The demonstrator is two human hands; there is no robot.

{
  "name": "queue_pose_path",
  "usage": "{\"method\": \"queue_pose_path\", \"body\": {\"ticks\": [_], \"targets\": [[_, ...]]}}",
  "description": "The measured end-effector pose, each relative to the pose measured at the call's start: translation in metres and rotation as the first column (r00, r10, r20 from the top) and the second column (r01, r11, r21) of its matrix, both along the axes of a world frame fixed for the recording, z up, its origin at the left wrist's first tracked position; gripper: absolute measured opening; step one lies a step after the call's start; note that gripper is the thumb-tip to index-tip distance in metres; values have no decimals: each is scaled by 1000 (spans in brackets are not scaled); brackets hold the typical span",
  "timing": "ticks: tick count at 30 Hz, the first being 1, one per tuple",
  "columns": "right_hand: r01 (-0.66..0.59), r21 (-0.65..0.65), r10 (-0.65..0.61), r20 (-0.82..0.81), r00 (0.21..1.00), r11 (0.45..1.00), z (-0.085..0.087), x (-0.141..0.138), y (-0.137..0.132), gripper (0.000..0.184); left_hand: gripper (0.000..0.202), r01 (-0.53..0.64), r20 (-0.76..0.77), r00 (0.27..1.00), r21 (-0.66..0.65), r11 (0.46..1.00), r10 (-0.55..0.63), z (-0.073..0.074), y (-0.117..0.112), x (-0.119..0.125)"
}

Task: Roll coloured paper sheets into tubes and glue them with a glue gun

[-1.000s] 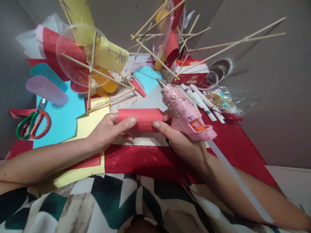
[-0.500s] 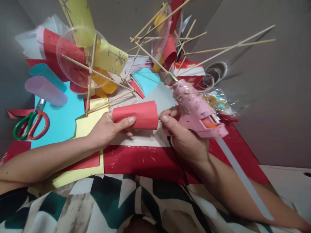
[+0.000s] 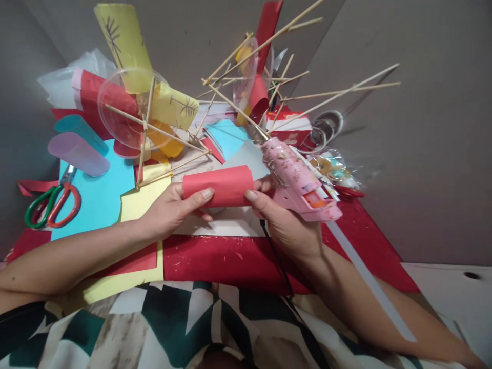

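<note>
Pinching lightly is advised; mid-frame, red paper roll (image 3: 225, 182) is gripped by left hand (image 3: 168, 211) and, with glue gun (image 3: 286, 166), right hand (image 3: 291, 225).

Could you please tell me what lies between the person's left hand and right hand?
In the head view, the curled red paper spans between the left hand and the right hand, which also holds the pink glue gun.
</note>
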State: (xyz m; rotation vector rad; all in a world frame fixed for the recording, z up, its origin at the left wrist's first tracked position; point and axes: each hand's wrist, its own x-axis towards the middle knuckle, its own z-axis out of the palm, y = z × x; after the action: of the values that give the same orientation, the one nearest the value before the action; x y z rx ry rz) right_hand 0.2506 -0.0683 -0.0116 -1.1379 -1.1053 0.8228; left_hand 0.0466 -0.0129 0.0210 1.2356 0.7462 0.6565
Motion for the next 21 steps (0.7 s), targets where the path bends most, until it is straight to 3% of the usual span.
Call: {"method": "queue_pose_path", "body": {"ticks": [6, 11, 21], "targets": [[48, 3, -48, 5, 999, 999, -1, 2, -1, 18, 21, -20, 18, 1000, -12, 1000, 20, 3, 2, -3], [64, -8, -64, 26, 998, 998, -2, 2, 2, 20, 24, -50, -6, 999, 11, 999, 50, 1, 5, -3], [135, 92, -135, -2, 991, 987, -3, 7, 8, 23, 12, -142, 30, 990, 74, 987, 140, 2, 13, -8]]}}
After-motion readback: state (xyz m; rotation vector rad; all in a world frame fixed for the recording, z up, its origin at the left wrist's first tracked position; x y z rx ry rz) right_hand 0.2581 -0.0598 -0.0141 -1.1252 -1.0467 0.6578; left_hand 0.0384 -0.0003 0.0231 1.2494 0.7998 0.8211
